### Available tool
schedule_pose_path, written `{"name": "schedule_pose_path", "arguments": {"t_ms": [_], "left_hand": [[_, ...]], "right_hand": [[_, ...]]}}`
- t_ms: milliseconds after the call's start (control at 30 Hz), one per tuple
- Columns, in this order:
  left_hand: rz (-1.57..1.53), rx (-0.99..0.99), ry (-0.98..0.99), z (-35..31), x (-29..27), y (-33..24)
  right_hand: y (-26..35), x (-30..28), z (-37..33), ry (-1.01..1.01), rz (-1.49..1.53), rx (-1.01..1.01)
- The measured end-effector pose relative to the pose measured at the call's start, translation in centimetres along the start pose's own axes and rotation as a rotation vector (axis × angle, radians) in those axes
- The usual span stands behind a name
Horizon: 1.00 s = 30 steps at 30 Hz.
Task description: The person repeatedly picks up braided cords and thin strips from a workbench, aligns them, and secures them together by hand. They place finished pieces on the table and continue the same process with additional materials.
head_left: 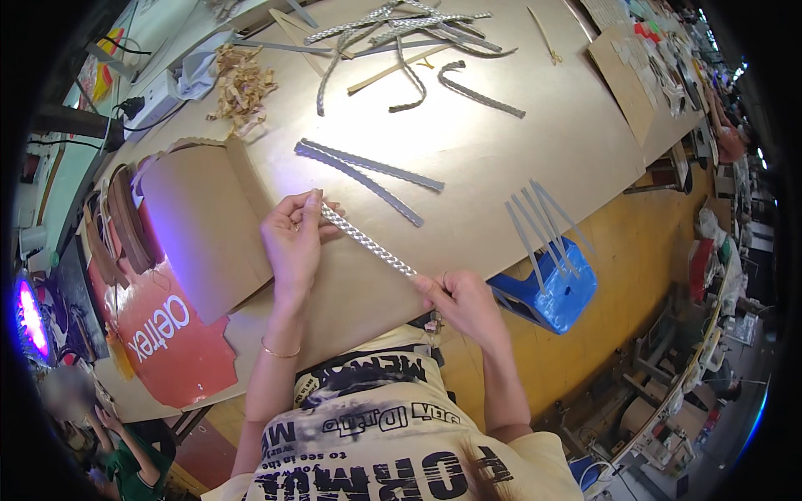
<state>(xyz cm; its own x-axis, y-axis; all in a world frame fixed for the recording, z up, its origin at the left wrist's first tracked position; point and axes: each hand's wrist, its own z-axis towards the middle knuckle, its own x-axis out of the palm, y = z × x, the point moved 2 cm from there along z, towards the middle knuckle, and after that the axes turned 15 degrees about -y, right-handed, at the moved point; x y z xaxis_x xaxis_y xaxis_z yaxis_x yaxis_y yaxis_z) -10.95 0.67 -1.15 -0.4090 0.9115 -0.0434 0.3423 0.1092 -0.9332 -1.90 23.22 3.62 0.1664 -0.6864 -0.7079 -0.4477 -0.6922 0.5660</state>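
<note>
Braid [368, 240] taken as landmark: pale, narrow, slanting between both hands above the near part of the table [518, 159]. Gripped at each end, presumably so it lies straight and its weave can be kept even; it shows little sag.

Beyond the braid: two grey plaits [378, 193] meeting at one end in a V, probably set apart from the heap [393, 33] farther beyond to stay within reach. Right of the braid: flat grey strips [525, 248], roughly side by side, overhanging the table edge above a blue stool [564, 292]; likely spaced so each lifts singly. Whether their ends touch the seat, cannot tell. Left of the braid: brown panel [205, 221], curved.

Left hand [292, 238]: thumb and fingertips pinching the braid's far end, remaining fingers loosely curled. Right hand [468, 305]: thumb and forefinger closed on the near end, other fingers folded in; exact contact partly hidden by the fingers.
</note>
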Motion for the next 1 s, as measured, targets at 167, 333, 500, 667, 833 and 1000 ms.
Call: {"name": "schedule_pose_path", "arguments": {"t_ms": [167,333,500,667,833,1000], "left_hand": [[0.196,0.29,-0.079,-0.9,-0.2,-0.3],[0.389,0.764,-0.294,-3.1,-0.6,-0.1],[0.768,1.182,0.017,-5.2,-3.0,0.4],[0.927,1.093,0.345,-7.1,-4.9,2.0],[1.004,0.997,0.387,-7.0,-3.0,3.0],[1.06,1.002,0.483,-7.5,-0.3,2.4]], "right_hand": [[-1.5,-3.3,-0.1,-0.323,-0.201,0.043],[-5.0,-5.7,1.5,-0.957,-0.303,-0.132],[-6.6,-4.9,3.4,-0.962,-0.254,-0.141],[-6.9,-5.7,4.4,-0.783,-0.166,0.143],[-6.3,-6.2,5.1,-0.791,-0.304,0.089],[-3.0,-6.4,3.7,-0.773,-0.494,-0.054]]}}
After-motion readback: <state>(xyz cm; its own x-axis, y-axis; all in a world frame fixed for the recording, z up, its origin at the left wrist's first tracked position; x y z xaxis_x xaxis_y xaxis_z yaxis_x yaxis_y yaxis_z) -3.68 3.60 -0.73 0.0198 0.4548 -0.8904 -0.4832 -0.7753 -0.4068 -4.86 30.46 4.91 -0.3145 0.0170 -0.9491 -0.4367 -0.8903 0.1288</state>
